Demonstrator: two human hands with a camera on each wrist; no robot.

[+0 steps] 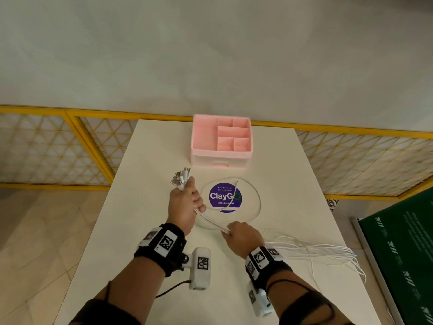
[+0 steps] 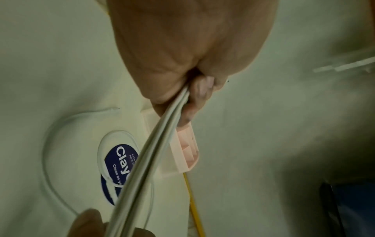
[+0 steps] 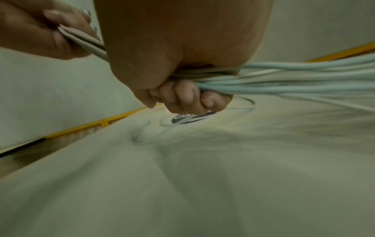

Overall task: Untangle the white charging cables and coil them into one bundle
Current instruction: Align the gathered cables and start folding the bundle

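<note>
On the white counter (image 1: 145, 231), your left hand (image 1: 185, 204) grips the cables (image 1: 212, 222) by their plugs; your right hand (image 1: 243, 235) clamps them lower down. One cable (image 1: 257, 198) lies loose; coiling isn't yet begun.

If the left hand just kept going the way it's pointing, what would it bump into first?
Probably the pink organizer box. The left hand, gripping the white cables, points away up the table, plugs leading; height is hard to judge.
</note>
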